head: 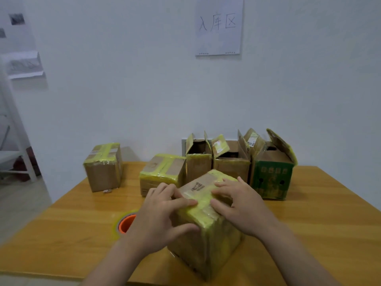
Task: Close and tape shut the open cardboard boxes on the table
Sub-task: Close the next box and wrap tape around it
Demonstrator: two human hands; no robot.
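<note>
A closed cardboard box [208,242] wrapped in yellow tape stands near the table's front edge, turned corner-on to me. My left hand [160,215] lies on its left top edge, fingers spread and pressing the tape, thumb down the side. My right hand [237,203] presses flat on the top right. A yellow tape roll with an orange core [124,223] lies on the table just left of my left hand. Two taped boxes [103,168] [162,172] stand further back on the left. Three boxes with raised flaps [199,159] [232,162] [272,174] line the far edge.
The wooden table [329,213] ends against a white wall with a paper sign [218,25]. The rightmost open box is printed green. White shelving [14,153] stands on the floor at the left.
</note>
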